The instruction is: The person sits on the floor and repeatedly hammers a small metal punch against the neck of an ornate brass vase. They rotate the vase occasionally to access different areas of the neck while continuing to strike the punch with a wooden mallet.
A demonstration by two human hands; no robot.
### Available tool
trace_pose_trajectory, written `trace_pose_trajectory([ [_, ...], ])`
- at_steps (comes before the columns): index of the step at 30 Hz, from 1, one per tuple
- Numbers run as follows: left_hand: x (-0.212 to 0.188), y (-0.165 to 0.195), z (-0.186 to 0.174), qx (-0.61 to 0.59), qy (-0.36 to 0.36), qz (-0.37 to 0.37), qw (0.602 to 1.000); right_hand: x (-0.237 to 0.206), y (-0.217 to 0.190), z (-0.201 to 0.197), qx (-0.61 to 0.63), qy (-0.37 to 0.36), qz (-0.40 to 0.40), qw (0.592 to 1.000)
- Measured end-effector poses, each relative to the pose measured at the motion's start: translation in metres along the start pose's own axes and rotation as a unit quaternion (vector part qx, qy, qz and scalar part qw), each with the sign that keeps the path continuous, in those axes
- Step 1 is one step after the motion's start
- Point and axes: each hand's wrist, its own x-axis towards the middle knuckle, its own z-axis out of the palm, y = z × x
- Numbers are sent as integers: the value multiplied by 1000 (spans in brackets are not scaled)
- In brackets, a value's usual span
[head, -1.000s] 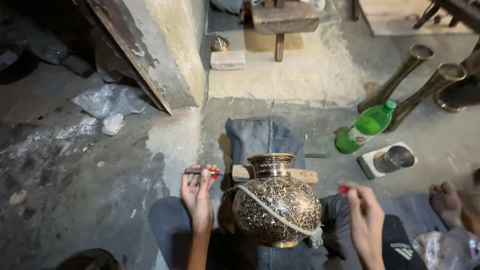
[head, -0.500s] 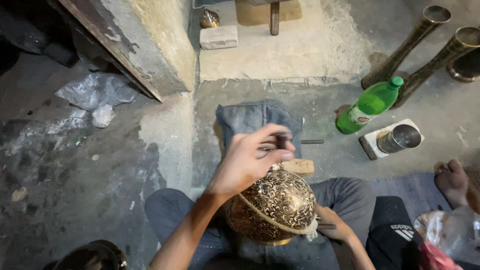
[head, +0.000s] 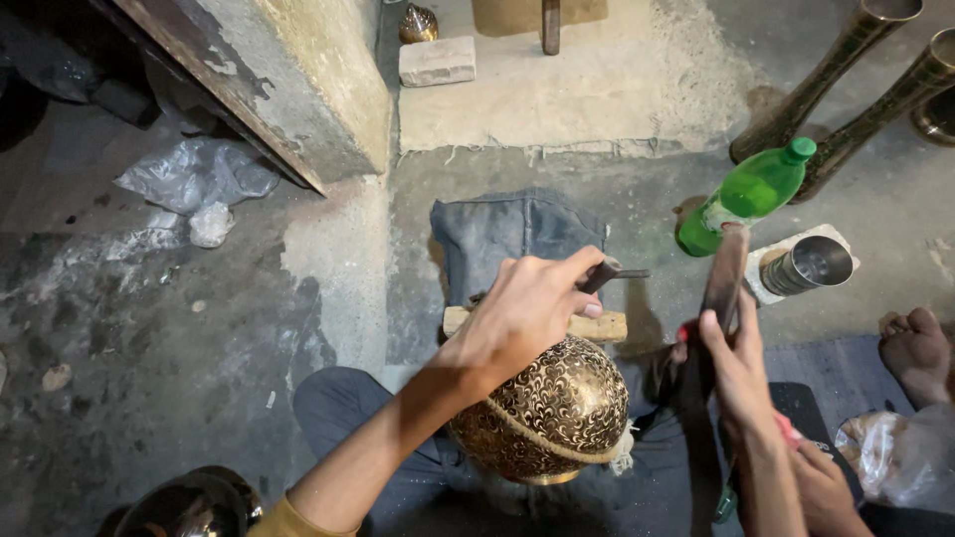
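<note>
We see the engraved brass vase (head: 557, 418) lying on its side across the lap, propped near a small wooden block (head: 597, 325) on folded denim cloth (head: 497, 234); nothing visible clamps it, so a hard or off-centre blow could roll it, and the tool point could skid across the finished pattern and scar it. Our left hand (head: 522, 313) sits over the top of the vase with its fingers curled closed around a slim dark chisel (head: 609, 273), whose end sticks out past the knuckles; the working tip is hidden under the hand, so we cannot tell exactly where it touches the metal. Our right hand (head: 736, 363) is wrapped shut around the handle of a hammer (head: 724, 273), raised and blurred, well apart from the chisel. A swing that lands askew could strike the left knuckles, since they sit just beside the chisel's struck end. The green plastic bottle (head: 751, 194) and steel cup (head: 811, 267) stand near the hammer's path and could be knocked over. Another person's bare foot (head: 915, 343) rests at the right edge.
</note>
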Motion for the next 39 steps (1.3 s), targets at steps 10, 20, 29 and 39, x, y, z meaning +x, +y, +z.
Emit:
trace_pose_trajectory([
  [10, 2, -7, 1, 31, -17, -24, 999, 13, -129, 45, -370, -27, -338, 865],
  [20, 9, -13, 8, 112, 12, -38, 993, 18, -155, 62, -408, -80, -306, 857],
  [29, 4, -6, 3, 104, 20, -65, 992, 18, -154, 58, -482, -109, -288, 820],
  [39, 2, -6, 1, 89, 6, -114, 989, 17, -151, 59, -471, -123, -271, 831],
])
